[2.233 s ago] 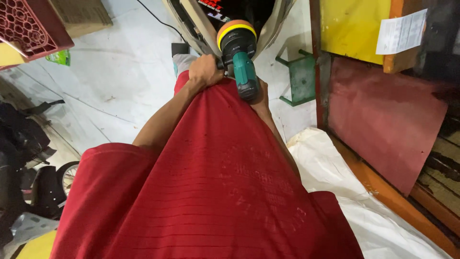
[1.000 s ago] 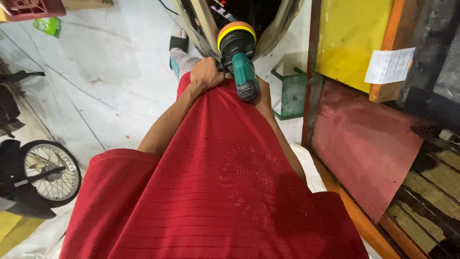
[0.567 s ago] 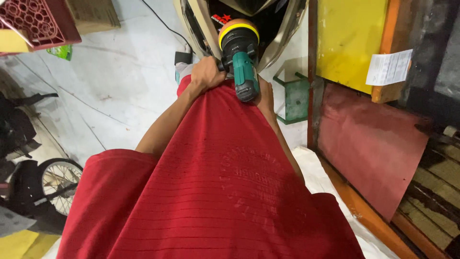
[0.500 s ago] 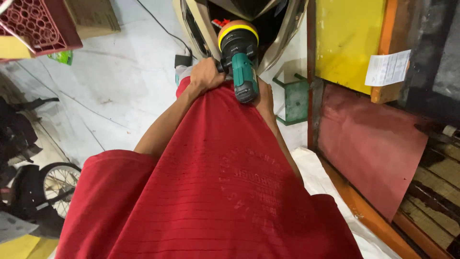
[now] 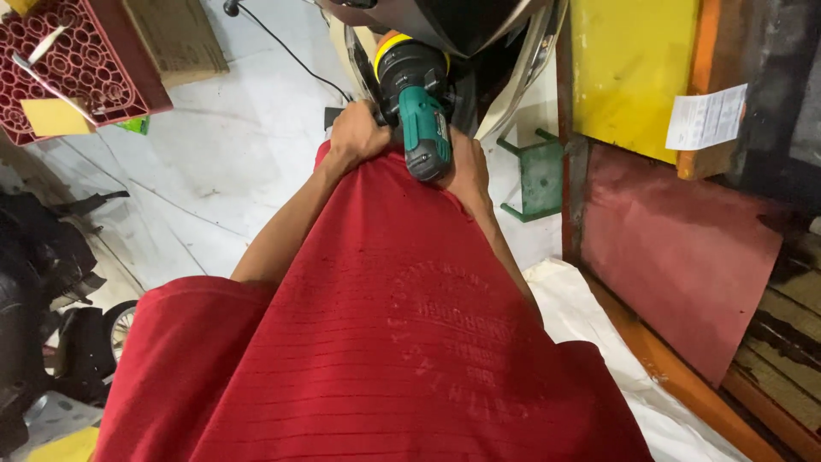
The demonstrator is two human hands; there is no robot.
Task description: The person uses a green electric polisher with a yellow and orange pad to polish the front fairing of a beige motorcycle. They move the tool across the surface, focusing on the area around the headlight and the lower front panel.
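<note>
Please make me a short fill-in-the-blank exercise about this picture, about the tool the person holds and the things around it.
1. Both hands, the left hand and the right hand, grip a power tool whose body is ____ in colour.
2. The polishing pad at the tool's front has a ____ ring.
3. The plastic crate at the upper left is ____.
4. The person's shirt is ____.

Missing words: green; yellow; red; red

Open floor (image 5: 231, 145) left of the hands w/ a thin cable (image 5: 291, 56) across it; right side tight: green stool (image 5: 539, 175), red board (image 5: 684, 248); scooter body (image 5: 462, 21) ahead, probably blocking.
</note>
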